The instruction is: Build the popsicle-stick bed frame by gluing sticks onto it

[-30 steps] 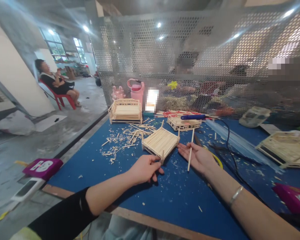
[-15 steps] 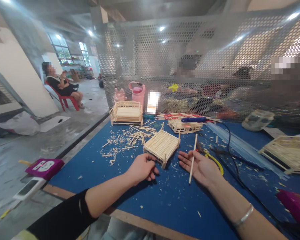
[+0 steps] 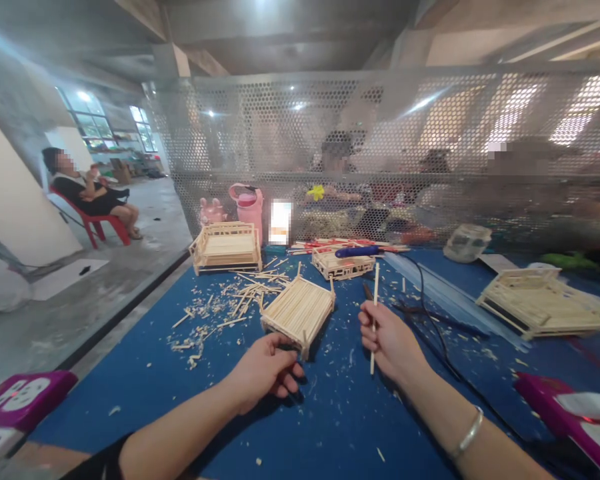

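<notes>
A small platform of glued wooden sticks lies on the blue table mat, legs pointing up. My left hand rests just in front of it, fingers curled at its near corner leg; whether they grip it I cannot tell. My right hand is closed round a long thin wooden stick, held nearly upright to the right of the platform. A silver bangle sits on my right wrist.
Loose stick offcuts litter the mat at left. Finished stick models stand at the back left, centre and right. A black cable, a blue-handled tool, a pink bottle and a perforated metal screen lie behind. People sit beyond the screen and at far left.
My right hand has closed its fingers round the stick, which lay across an open palm before, and raised it more upright. The view has tilted up and to the right.
</notes>
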A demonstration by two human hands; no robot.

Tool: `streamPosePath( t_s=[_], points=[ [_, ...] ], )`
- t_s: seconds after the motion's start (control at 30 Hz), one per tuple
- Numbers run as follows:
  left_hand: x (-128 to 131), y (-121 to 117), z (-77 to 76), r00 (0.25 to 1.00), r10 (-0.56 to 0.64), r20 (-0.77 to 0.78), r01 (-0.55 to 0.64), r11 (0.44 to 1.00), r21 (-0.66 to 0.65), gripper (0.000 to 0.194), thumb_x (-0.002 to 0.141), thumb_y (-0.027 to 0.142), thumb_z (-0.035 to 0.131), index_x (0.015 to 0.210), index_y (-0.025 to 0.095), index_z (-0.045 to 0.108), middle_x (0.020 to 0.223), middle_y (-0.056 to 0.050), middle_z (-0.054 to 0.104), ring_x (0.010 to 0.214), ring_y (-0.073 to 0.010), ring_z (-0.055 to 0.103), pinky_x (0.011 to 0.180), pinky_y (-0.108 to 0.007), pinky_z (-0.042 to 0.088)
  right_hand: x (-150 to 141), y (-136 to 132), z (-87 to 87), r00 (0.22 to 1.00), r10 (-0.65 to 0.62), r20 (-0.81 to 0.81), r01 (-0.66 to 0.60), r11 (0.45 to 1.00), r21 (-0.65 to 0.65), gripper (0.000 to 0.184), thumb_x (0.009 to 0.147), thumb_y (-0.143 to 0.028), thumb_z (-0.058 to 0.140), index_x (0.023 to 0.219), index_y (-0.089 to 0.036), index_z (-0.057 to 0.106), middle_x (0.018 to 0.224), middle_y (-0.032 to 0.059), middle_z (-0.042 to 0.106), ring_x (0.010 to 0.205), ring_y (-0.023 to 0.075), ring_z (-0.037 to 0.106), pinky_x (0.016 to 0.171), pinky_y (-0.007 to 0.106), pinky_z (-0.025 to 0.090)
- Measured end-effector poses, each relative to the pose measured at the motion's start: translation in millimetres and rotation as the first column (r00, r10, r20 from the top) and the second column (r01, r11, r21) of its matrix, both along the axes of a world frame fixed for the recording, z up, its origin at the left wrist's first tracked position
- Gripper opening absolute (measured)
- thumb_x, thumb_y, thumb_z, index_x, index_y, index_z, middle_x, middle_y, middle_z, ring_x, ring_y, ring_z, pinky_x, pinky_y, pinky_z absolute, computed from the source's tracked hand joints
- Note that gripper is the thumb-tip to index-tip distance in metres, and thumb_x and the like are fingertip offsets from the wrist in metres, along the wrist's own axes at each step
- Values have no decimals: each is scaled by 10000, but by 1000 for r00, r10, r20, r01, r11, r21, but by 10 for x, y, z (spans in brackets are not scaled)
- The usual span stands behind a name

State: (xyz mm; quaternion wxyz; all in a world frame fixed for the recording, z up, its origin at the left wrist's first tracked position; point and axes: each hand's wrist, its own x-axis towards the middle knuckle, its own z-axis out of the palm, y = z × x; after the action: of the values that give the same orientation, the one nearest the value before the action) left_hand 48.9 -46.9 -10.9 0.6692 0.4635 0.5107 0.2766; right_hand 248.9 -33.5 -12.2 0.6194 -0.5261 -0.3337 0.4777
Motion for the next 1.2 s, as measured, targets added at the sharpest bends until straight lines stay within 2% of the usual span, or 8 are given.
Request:
streamPosePath(
  t_s=[0.1, 0.23, 0.37, 0.47, 0.57, 0.73, 1.0, 1.2],
  points=[
    [-9, 13, 12, 999, 0, 41, 2, 999, -34, 218, 683, 263, 676, 822, 138, 562, 559, 15, 630, 353, -49, 505, 323, -127, 310, 68, 219, 177, 968, -2, 250, -22, 995, 95, 214, 608, -383, 658, 669, -203, 560, 481, -83, 453, 402, 75, 327, 396, 214, 243],
    [27, 68, 4, 985, 148, 93, -139, 986, -91, 226, 785, 321, 598, 676, 130, 550, 523, 10, 598, 341, -43, 461, 317, -134, 301, 87, 568, 360, 835, -12, 551, -106, 977, 183, 108, 659, -297, 671, 644, -194, 645, 583, -36, 597, 598, 134, 506, 574, 251, 357],
    [78, 82, 13, 977, 194, 92, -186, 978, -93, 311, 825, 374, 590, 642, 127, 542, 502, 16, 579, 339, -37, 431, 320, -133, 288, 46, 736, 317, 666, 48, 744, -194, 975, 111, 161, 720, -289, 693, 620, -172, 644, 512, -54, 541, 567, 134, 519, 611, 273, 394],
    [101, 64, 35, 978, 186, 94, -180, 982, -63, 348, 822, 376, 617, 600, 124, 524, 481, 29, 553, 332, -19, 402, 320, -121, 265, 53, 739, 224, 568, 72, 820, -204, 977, 56, 200, 817, -306, 644, 706, -141, 619, 654, -41, 592, 623, 121, 565, 643, 287, 461],
    [108, 52, 53, 978, 181, 106, -173, 982, -77, 349, 833, 362, 615, 597, 119, 530, 493, 29, 553, 344, -14, 414, 327, -114, 273, 98, 716, 167, 517, 79, 852, -193, 981, 26, 226, 866, -335, 597, 774, -129, 615, 755, -22, 619, 699, 134, 602, 673, 306, 499],
    [110, 63, 49, 977, 180, 115, -171, 982, -81, 339, 856, 334, 590, 604, 110, 550, 519, 22, 565, 365, -13, 429, 335, -112, 276, 142, 695, 135, 523, 59, 851, -172, 984, 37, 207, 850, -310, 615, 750, -130, 624, 697, -36, 611, 691, 141, 606, 680, 309, 491],
    [112, 65, 10, 978, 167, 128, -161, 985, -54, 359, 810, 383, 629, 592, 104, 567, 483, 31, 541, 364, -15, 421, 338, -115, 269, 121, 696, 83, 620, -33, 784, -119, 984, 135, 154, 741, -281, 650, 651, -156, 656, 531, -54, 587, 560, 131, 558, 570, 255, 392],
    [110, 68, 7, 976, 175, 130, -169, 984, -52, 352, 821, 359, 618, 585, 102, 574, 500, 22, 560, 365, -14, 422, 335, -113, 272, 132, 731, 38, 677, -39, 735, -106, 983, 150, 206, 769, -302, 669, 642, -151, 612, 547, -67, 567, 552, 116, 548, 605, 270, 422]
  ],
)
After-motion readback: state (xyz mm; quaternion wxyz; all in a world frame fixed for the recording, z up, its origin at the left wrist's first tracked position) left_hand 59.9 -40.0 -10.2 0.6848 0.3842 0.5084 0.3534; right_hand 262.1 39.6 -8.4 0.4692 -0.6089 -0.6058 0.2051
